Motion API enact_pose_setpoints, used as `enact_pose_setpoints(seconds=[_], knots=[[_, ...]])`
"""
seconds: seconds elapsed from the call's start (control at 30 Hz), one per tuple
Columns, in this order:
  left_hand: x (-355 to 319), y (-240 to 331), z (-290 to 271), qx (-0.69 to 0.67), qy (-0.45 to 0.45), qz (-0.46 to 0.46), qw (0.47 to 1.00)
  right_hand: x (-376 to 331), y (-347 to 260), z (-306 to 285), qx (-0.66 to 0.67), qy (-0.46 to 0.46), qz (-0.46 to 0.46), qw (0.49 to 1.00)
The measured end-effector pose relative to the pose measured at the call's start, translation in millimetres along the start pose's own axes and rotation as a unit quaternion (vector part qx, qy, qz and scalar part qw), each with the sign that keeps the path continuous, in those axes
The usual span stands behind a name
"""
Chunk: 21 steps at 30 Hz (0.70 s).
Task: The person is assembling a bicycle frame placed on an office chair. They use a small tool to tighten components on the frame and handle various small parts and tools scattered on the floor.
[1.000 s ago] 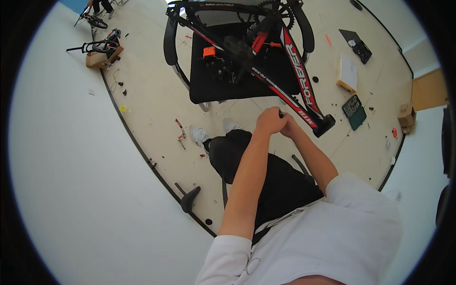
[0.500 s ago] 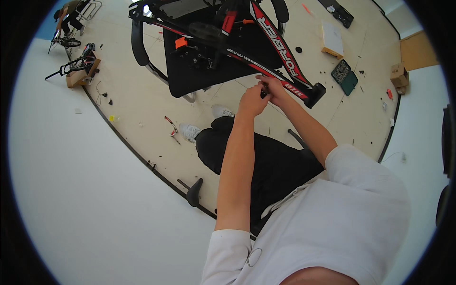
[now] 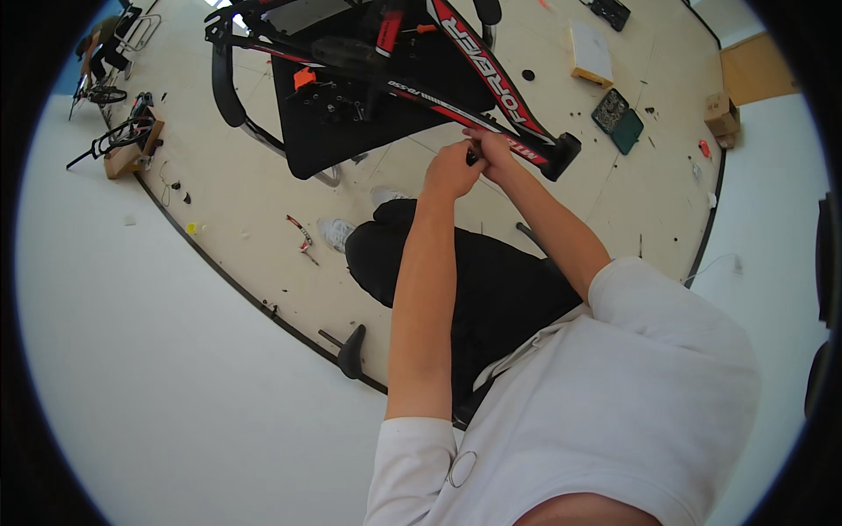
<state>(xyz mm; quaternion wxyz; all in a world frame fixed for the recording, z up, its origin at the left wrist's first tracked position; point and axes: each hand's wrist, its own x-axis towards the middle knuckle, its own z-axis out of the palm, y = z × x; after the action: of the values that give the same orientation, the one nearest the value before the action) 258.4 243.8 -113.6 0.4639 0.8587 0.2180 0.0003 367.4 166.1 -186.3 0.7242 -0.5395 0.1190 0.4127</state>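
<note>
"Where is the work going on?"

"Around the bicycle frame (image 3: pixel 487 70), which slants from the top of the picture toward the upper right of centre, over a black chair seat (image 3: pixel 307 140). Both hands meet just below its lower tube, near the head tube (image 3: pixel 561 158)."

"Which step is it?"

"I'd judge it to be hand work on a small dark part (image 3: pixel 472 158), done beside the frame. The part is too small to identify, and I can't see it fitted to anything."

"And the grip?"

"The left hand (image 3: pixel 452 169) has its fingers curled inward and seems clamped on the dark part, which shows at the thumb side. The right hand (image 3: pixel 493 153) comes in from the right, its fingers bent close against the left. Whether it pinches the part too, I can't tell, nor whether its fingertips touch the frame or only pass in front."

"What does the next move call for?"

"In my judgement, a secure hold by one hand while the other adjusts, and care not to drop so small a piece."

"Anything nearby?"

"An orange piece (image 3: pixel 303 79) and loose small parts (image 3: pixel 338 105) lie on the seat, upper left of centre; a green case (image 3: pixel 618 121) lies unfolded on the floor, upper right."
</note>
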Motion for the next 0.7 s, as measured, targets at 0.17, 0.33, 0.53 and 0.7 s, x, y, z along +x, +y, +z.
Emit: enact_pose_setpoints(seconds=[0.17,0.33,0.53,0.7], knots=[[0.1,8.9,9.4,0.02,-0.012,-0.007,1.0,-1.7,-2.9,-10.1,-0.006,-0.003,-0.014,1.0],[2.4,25.0,-2.6,0.035,0.019,-0.023,0.999,-33.0,-11.8,-22.3,-0.028,0.049,-0.019,0.998],[26.2,39.8,8.9,-0.003,0.067,-0.018,0.998,-43.9,-5.7,-93.5,-0.147,0.149,-0.074,0.975],[37.6,48.1,28.3,0.049,-0.015,-0.003,0.999,-48.4,6.8,-142.8,-0.074,0.248,-0.082,0.963]])
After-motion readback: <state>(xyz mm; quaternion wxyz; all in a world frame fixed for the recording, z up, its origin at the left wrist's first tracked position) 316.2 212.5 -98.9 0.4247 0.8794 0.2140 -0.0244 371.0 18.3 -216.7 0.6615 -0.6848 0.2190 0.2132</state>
